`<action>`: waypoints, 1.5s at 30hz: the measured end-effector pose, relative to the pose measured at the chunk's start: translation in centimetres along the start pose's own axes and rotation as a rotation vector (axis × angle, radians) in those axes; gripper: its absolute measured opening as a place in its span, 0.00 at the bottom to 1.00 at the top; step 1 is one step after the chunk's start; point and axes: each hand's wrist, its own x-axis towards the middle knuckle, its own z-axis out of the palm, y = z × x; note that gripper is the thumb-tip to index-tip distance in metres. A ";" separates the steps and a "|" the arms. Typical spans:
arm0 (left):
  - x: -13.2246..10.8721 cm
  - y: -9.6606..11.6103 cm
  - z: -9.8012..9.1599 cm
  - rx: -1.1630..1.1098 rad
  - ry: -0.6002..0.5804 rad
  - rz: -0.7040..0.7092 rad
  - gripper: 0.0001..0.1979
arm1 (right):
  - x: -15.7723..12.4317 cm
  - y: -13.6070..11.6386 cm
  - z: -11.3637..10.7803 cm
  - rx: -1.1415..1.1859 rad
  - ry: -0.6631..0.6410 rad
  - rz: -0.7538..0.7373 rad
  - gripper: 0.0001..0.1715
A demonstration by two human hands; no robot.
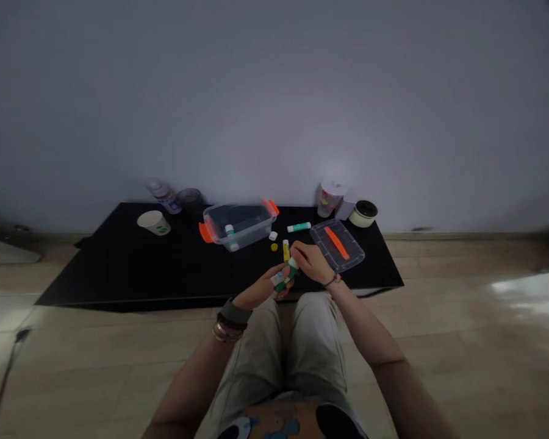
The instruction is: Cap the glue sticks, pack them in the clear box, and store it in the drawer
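Observation:
Close to the table's front edge, my left hand (263,286) is wrapped round a green and white glue stick (280,279), tilted up to the right. The fingers of my right hand (312,261) pinch its white upper end; whether that is a cap is too small to tell. Just beyond my hands a yellow glue stick (286,249) lies on the table. A yellow cap (274,247) and a white cap (273,235) sit to its left. Another green glue stick (299,227) lies farther back. Inside the clear container (251,236) rests a green and white glue stick (231,238).
A clear lid with an orange handle (337,242) lies right of my hands. Along the wall stand a plastic cup (330,200), a purplish box (344,209) and a cream tin (363,216). At left are a paper cup (154,223), a bottle (165,196) and a dark jar (190,199).

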 end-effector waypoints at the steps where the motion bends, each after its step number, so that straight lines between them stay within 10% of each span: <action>1: 0.0 -0.1 0.1 0.042 0.031 0.019 0.25 | 0.1 -0.1 0.0 -0.022 -0.006 0.001 0.17; 9: 0.5 -0.8 0.4 0.879 0.459 0.010 0.15 | 0.3 -0.1 1.9 -0.305 -0.005 0.408 0.15; 16: -0.1 -0.5 0.0 -0.009 0.041 -0.076 0.28 | -0.4 0.3 0.8 0.133 0.001 0.134 0.22; 25: 0.2 -3.3 0.3 0.555 0.462 0.064 0.17 | 0.2 0.1 3.4 -0.245 -0.015 0.403 0.15; 33: -0.7 -2.8 0.4 -0.117 0.121 -0.069 0.26 | 0.1 -0.1 3.7 -0.010 0.026 0.286 0.23; 41: 0.0 -4.1 -0.6 0.822 0.509 -0.001 0.13 | 0.8 0.0 5.3 -0.212 0.065 0.524 0.16; 45: 0.2 -2.8 -2.0 0.864 0.525 0.123 0.15 | -0.3 1.0 6.1 0.092 0.169 0.418 0.21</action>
